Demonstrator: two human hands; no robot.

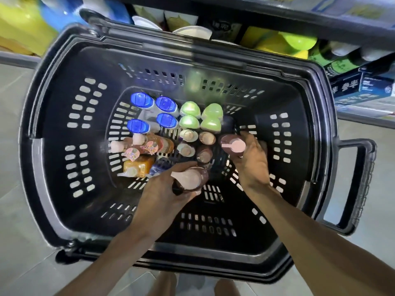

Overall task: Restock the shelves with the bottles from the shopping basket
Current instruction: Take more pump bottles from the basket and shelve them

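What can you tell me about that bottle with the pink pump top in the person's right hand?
The bottle has a dark purplish-brown body of glossy plastic, topped by a pale pink pump head whose spout points left. It stands roughly upright inside the black basket, near its right side, just right of the other small bottles. The right hand curls its fingers round the body from the right. Its label and lower part are hidden.

left hand (168,195): reaching down, fingers curled, gripping | right hand (251,161): reaching down, fingers curled, gripping | forearms bare
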